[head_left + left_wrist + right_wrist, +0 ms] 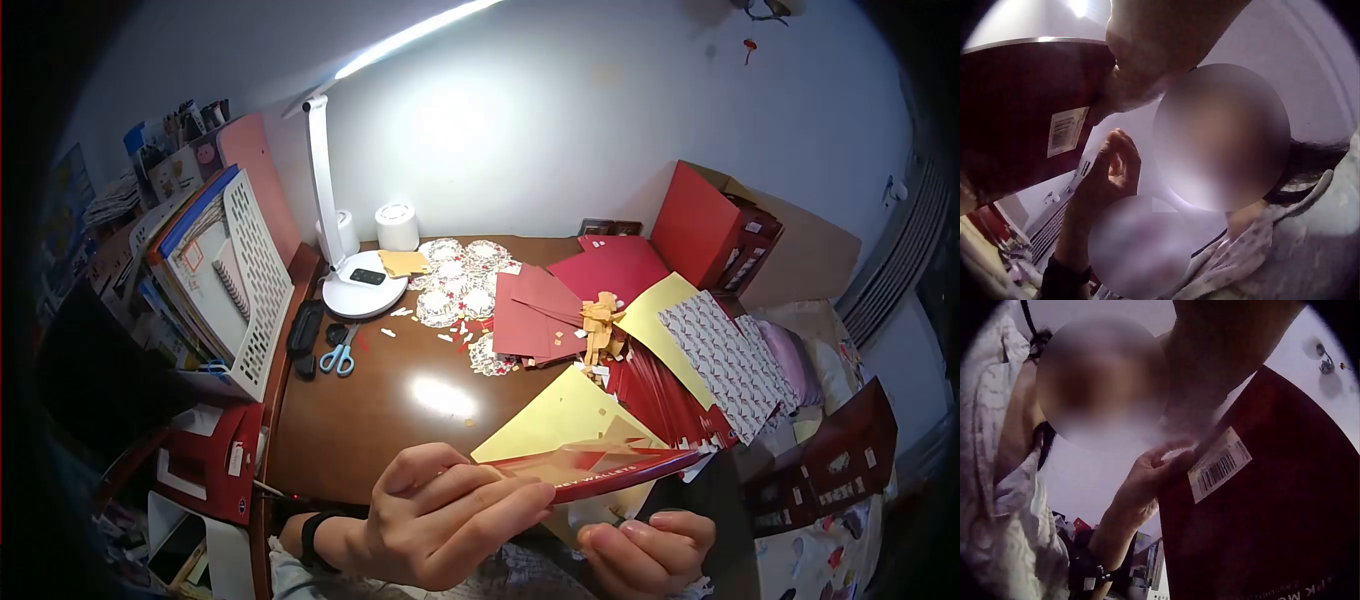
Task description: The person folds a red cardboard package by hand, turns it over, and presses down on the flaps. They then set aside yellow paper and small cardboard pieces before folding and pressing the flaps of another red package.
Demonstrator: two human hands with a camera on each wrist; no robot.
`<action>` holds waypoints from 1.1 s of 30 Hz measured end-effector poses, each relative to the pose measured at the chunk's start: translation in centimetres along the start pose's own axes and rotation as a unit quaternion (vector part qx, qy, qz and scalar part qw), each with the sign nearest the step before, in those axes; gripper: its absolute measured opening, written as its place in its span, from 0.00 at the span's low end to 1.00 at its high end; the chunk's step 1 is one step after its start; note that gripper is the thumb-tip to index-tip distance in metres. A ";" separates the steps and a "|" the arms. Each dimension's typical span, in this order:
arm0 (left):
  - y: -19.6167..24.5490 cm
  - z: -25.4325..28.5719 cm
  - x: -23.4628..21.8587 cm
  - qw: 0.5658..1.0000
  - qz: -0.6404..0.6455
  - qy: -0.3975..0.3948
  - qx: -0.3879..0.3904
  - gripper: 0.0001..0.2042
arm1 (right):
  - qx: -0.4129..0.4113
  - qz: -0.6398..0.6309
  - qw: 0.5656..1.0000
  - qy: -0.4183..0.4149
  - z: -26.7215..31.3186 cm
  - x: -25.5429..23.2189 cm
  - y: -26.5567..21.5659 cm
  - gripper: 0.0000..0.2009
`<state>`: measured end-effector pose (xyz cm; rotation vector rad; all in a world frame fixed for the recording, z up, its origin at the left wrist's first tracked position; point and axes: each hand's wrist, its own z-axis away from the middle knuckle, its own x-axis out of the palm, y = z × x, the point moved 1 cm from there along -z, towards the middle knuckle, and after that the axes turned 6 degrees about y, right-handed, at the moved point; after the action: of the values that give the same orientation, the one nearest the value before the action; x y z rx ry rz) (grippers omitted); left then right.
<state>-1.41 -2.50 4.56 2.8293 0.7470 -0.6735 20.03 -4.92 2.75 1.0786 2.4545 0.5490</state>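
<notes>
A flat red packet (620, 475) with the word WALLETS on its edge and clear film on top is held nearly level by my left hand (455, 520), fingers stretched along its near side and thumb beneath or behind. The left wrist view shows its dark red face (1016, 100) and a barcode label (1066, 132); the right wrist view has the same label (1219, 465). My right hand (650, 550) is just below the packet's right part, fingers curled, nothing visible in them. In the left wrist view that hand (1116, 169) appears apart from the packet.
Under the packet lies yellow paper (560, 415). Behind are red envelopes (540, 315), orange scraps (602, 325) and round patterned cutouts (455, 280). Blue-handled scissors (338, 358) lie by a white lamp base (362, 290); a red box (700, 225) stands back right, patterned paper (715, 360) before it.
</notes>
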 end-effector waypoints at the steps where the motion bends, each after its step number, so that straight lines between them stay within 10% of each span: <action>1: 0.0 -0.1 -0.1 1.000 -0.001 -0.001 0.001 0.23 | 0.000 0.008 1.000 0.020 0.1 0.1 -0.1 0.05; 33: 0.0 -0.1 -0.3 1.000 0.004 -0.004 -0.008 0.21 | 0.035 -0.012 0.992 -0.123 -1.9 -0.7 0.0 0.06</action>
<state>-1.59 -2.65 4.76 2.8114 0.7351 -0.6741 19.50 -5.79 4.44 1.0731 2.2807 0.3044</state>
